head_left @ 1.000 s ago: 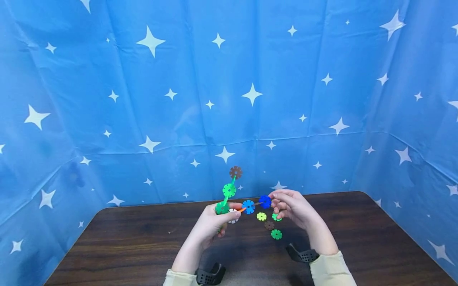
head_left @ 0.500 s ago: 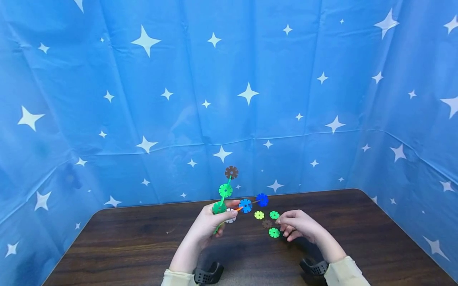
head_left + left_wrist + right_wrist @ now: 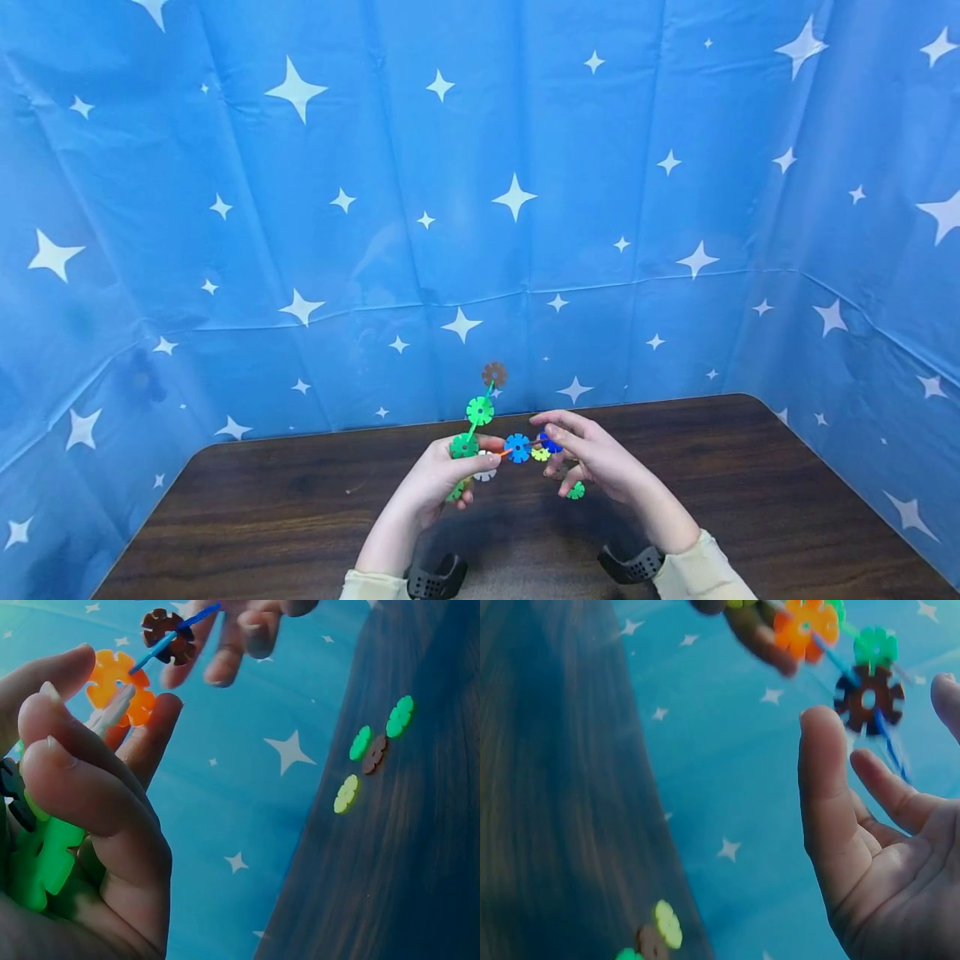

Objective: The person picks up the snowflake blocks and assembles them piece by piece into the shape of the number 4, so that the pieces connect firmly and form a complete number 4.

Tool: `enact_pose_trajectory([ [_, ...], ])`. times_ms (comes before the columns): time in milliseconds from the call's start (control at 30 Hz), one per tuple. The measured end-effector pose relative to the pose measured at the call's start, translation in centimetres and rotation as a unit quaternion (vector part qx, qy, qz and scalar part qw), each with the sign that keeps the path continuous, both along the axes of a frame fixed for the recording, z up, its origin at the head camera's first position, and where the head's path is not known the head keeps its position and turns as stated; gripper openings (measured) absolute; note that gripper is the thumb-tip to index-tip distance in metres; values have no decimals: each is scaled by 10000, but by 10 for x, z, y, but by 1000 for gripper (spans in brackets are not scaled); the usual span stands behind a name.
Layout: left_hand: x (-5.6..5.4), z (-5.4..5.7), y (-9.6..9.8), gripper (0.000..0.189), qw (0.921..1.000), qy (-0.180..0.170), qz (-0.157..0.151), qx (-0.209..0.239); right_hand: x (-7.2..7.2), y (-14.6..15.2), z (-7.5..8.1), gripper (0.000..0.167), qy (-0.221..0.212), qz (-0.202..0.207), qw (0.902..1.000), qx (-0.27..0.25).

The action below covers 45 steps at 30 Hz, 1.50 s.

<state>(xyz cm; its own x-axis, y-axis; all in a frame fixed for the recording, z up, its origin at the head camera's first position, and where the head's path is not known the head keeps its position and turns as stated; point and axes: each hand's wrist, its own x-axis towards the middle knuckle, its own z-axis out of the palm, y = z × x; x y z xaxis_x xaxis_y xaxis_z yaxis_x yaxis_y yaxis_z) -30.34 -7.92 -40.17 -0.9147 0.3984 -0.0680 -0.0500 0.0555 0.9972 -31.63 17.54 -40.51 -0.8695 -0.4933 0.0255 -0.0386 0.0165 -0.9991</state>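
Observation:
My left hand (image 3: 438, 483) grips a chain of notched plastic snowflake discs between thumb and fingers, above the table. One branch rises through a dark green disc (image 3: 464, 447) and a bright green disc (image 3: 480, 411) to a brown disc (image 3: 489, 367). The other branch runs right from a white disc (image 3: 486, 476) through an orange disc (image 3: 101, 690) and a light blue disc (image 3: 517, 448) to a dark blue disc (image 3: 553, 444). My right hand (image 3: 611, 462) is around this dark blue end, fingers spread and thumb apart. In the right wrist view nothing is pinched.
On the dark wood table (image 3: 262, 500) lie several loose discs: a yellow disc (image 3: 346, 794), a brown disc (image 3: 375, 754) and green discs (image 3: 400, 717). My right hand partly covers them in the head view. A blue star-patterned curtain (image 3: 390, 208) stands behind the table.
My right hand leaves the dark blue disc, dips beside the loose discs, then comes back up and left to the chain's dark blue end. My left hand keeps its grip, nearly still.

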Motion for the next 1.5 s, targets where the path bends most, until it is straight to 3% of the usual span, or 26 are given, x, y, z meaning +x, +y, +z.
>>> enact_pose_trajectory([
  [267, 0, -2, 1, 41, 9998, 0, -207, -30, 0, -15, 3, 47, 50, 120, 9999, 45],
  [400, -1, -1, 0, 44, 9994, -140, -303, 98, 0, -19, 0, 34, 92, -26, 10000, -1],
  [533, -1, 0, -1, 51, 9982, -340, -296, 405, 0, -23, 0, 20, 118, -202, 9997, -110],
  [700, -3, 2, -4, 57, 9942, -487, -124, 951, 0, -25, 3, 17, 40, -324, 9991, -279],
  [1000, -3, 5, -6, 56, 9803, -635, 57, 1867, 0, -31, 8, 13, -56, -579, 9966, -579],
  [1267, -3, 3, -9, 59, 9719, -403, -317, 2299, -1, -32, 12, 14, 116, -837, 9931, -811],
  [1500, -2, -5, -2, 58, 9523, -170, -598, 2988, -3, -33, 15, 11, 250, -1016, 9892, -1022],
])
